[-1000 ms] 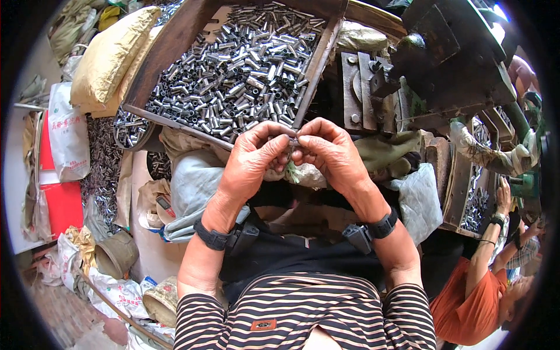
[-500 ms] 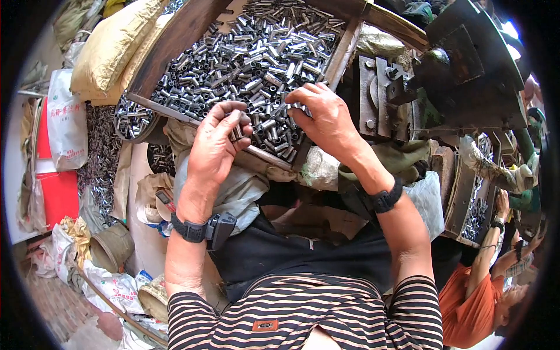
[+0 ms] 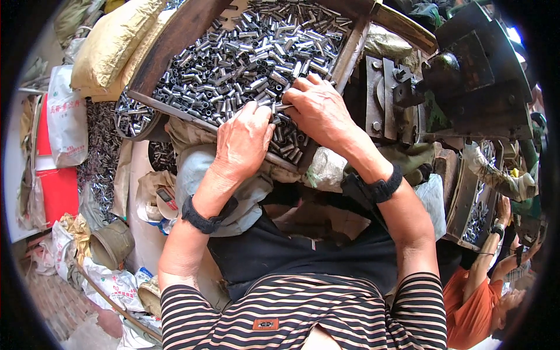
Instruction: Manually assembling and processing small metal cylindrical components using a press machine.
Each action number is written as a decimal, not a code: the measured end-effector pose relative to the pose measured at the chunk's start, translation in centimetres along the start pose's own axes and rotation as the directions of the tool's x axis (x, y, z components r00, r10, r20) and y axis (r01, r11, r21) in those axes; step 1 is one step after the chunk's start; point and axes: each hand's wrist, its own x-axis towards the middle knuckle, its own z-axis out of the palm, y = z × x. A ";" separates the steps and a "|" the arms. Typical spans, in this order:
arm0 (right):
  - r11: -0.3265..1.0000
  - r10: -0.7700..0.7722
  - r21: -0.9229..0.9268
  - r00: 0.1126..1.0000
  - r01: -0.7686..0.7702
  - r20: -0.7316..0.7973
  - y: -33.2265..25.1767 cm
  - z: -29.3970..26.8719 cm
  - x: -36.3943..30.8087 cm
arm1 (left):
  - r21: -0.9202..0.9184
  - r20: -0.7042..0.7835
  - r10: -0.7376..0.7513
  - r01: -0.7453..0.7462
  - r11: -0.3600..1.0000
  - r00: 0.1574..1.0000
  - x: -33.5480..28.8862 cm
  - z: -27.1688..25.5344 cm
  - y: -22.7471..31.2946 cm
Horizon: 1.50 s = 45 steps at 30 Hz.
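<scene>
A wooden tray (image 3: 178, 44) in front of me holds a heap of short shiny metal tubes (image 3: 233, 64). My left hand (image 3: 245, 140) is at its near edge, back upward, fingers curled down among the tubes; what they hold is hidden. Just right of it, my right hand (image 3: 321, 111) is closed, with a small metal tube (image 3: 282, 108) at its fingertips. The fingertips of the two hands are close together, a small gap apart. Each wrist wears a black band.
A dark metal machine (image 3: 455, 76) stands right of the tray. Stuffed yellowish sacks (image 3: 116, 46) lie at the left, above more tubes (image 3: 102, 151). A bucket (image 3: 111, 244) sits lower left. At the far right, a person in an orange shirt (image 3: 469, 306) reaches toward another tray of tubes.
My left hand has turned from palm up, with tubes in its fingers, to back up, and moved right toward my right hand. The right hand's fingers have moved slightly down and left.
</scene>
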 end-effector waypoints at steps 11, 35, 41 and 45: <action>0.576 0.339 0.729 0.920 -0.369 0.198 -4.1 -3.4 -5.2 | -0.907 0.268 -0.201 0.317 0.276 0.942 -2.1 -0.4 1.8; -0.307 0.640 0.949 0.724 -0.067 0.258 -3.8 -2.6 -8.3 | -0.930 0.337 -0.217 0.288 -0.227 0.916 -1.6 1.3 4.6; -0.297 0.623 0.953 0.746 -0.051 0.234 -4.1 -2.3 -9.0 | -0.925 0.351 -0.213 0.303 -0.227 0.912 -1.5 1.5 6.0; -0.354 0.608 0.934 0.745 -0.055 0.275 -3.8 -2.3 -9.3 | -0.884 0.390 -0.150 0.325 -0.336 0.908 -1.5 2.3 5.9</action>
